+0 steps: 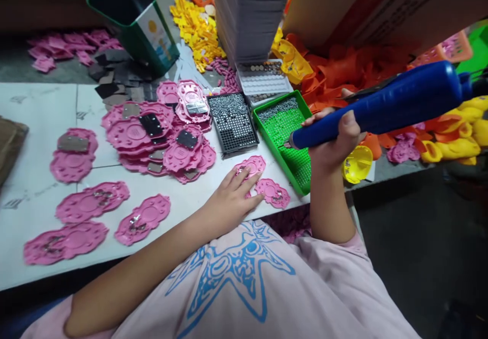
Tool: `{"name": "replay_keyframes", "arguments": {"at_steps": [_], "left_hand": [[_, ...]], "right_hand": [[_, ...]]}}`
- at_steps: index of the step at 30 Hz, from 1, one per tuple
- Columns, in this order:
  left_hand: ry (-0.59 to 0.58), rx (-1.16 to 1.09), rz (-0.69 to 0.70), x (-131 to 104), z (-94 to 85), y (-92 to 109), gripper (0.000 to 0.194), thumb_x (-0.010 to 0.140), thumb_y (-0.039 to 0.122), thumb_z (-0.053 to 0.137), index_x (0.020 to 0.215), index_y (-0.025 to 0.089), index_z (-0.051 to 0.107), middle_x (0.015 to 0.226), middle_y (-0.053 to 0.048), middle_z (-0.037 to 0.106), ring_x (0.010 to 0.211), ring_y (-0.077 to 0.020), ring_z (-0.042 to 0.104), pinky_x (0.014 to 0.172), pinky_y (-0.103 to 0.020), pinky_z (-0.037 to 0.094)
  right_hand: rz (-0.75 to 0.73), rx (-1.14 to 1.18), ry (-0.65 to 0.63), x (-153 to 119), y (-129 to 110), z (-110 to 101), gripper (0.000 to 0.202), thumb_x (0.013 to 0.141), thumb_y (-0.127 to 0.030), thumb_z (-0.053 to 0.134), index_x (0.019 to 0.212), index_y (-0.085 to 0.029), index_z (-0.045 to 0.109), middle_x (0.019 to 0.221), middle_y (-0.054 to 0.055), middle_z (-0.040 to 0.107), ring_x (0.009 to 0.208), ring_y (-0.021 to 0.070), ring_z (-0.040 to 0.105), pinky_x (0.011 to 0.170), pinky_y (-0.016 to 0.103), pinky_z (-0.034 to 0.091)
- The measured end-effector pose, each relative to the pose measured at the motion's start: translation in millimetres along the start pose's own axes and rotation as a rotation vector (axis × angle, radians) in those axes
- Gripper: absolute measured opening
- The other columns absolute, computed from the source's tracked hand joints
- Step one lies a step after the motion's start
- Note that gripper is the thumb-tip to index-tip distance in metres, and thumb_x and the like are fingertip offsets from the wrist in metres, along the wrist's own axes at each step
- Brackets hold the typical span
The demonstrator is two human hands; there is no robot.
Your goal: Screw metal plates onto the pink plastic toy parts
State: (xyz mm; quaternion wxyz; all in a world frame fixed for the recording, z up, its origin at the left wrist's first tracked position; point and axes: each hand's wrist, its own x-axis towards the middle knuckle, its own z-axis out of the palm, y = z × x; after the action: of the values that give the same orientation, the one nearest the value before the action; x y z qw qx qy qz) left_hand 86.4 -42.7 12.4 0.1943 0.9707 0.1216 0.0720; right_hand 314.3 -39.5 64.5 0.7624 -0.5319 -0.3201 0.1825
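Note:
My right hand (337,138) is wrapped around a blue electric screwdriver (385,105). The tool lies nearly level, and its bit points left over a green screw tray (284,125) with screws standing in its holes. Fingers spread, my left hand (234,202) rests flat on a pink plastic part (253,165) at the table's front edge. Close to those fingertips is a second pink plastic part (273,193) with metal bits on one end. A black screw tray (233,123) filled with screws sits beyond my left hand.
Stacked pink parts with metal plates (141,130) lie left of the black tray, with several loose ones nearer. Behind stand a green bin (135,24) and a tall grey stack (253,19). Yellow and orange parts (331,74) crowd the right, below a cardboard box (362,8).

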Motion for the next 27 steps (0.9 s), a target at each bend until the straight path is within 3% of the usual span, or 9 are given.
{"name": "replay_keyframes", "arguments": {"at_steps": [6, 10, 14, 19, 23, 27], "left_hand": [[0.031, 0.036, 0.022, -4.6, -6.4, -11.3, 0.022, 0.085, 0.024, 0.057, 0.104, 0.023, 0.067, 0.134, -0.015, 0.050, 0.126, -0.0359, 0.041, 0.100, -0.060, 0.035], [0.069, 0.055, 0.039, -10.9, -4.3, -14.1, 0.020, 0.085, 0.023, 0.057, 0.101, 0.023, 0.068, 0.131, -0.015, 0.053, 0.126, -0.0358, 0.041, 0.099, -0.060, 0.036], [0.104, 0.021, 0.049, -15.8, -3.3, -12.2, 0.018, 0.084, 0.024, 0.058, 0.100, 0.022, 0.067, 0.131, -0.016, 0.052, 0.126, -0.0352, 0.041, 0.100, -0.058, 0.035], [0.233, 0.048, -0.096, -14.1, -4.3, -10.2, 0.026, 0.083, 0.028, 0.059, 0.106, 0.018, 0.064, 0.130, -0.019, 0.050, 0.119, -0.0353, 0.044, 0.095, -0.055, 0.040], [0.249, 0.062, -0.172, -12.9, -5.4, -10.9, 0.032, 0.084, 0.028, 0.056, 0.114, 0.016, 0.060, 0.129, -0.018, 0.050, 0.118, -0.0344, 0.044, 0.094, -0.052, 0.041], [0.278, 0.044, -0.167, -19.3, -11.0, -8.8, 0.033, 0.084, 0.026, 0.057, 0.116, 0.015, 0.059, 0.130, -0.015, 0.051, 0.117, -0.0329, 0.044, 0.096, -0.050, 0.041]], "right_hand": [[-0.033, 0.000, -0.008, -0.4, 2.3, 0.4, 0.036, 0.075, -0.045, 0.052, 0.095, -0.017, 0.043, 0.068, -0.002, 0.049, 0.056, 0.0101, 0.053, 0.054, 0.026, 0.047], [-0.014, -0.002, 0.008, -0.8, 0.9, 0.6, 0.037, 0.072, -0.045, 0.054, 0.090, -0.016, 0.041, 0.065, -0.002, 0.048, 0.057, 0.0116, 0.054, 0.053, 0.026, 0.047], [0.037, -0.011, -0.072, -1.3, -1.3, 0.3, 0.041, 0.068, -0.049, 0.056, 0.086, -0.015, 0.042, 0.068, 0.000, 0.048, 0.056, 0.0114, 0.053, 0.055, 0.028, 0.046], [-0.010, -0.069, -0.064, 0.3, -3.6, 4.1, 0.042, 0.071, -0.048, 0.052, 0.094, -0.016, 0.040, 0.067, -0.001, 0.046, 0.053, 0.0107, 0.052, 0.052, 0.026, 0.046], [0.007, -0.037, -0.033, 4.3, -3.1, 1.0, 0.049, 0.071, -0.048, 0.049, 0.104, -0.015, 0.037, 0.065, -0.002, 0.047, 0.053, 0.0110, 0.051, 0.050, 0.026, 0.045], [-0.147, -0.040, -0.101, 2.6, -9.8, -3.6, 0.036, 0.084, -0.040, 0.038, 0.109, -0.015, 0.046, 0.069, 0.001, 0.050, 0.056, 0.0109, 0.052, 0.052, 0.026, 0.045]]}}
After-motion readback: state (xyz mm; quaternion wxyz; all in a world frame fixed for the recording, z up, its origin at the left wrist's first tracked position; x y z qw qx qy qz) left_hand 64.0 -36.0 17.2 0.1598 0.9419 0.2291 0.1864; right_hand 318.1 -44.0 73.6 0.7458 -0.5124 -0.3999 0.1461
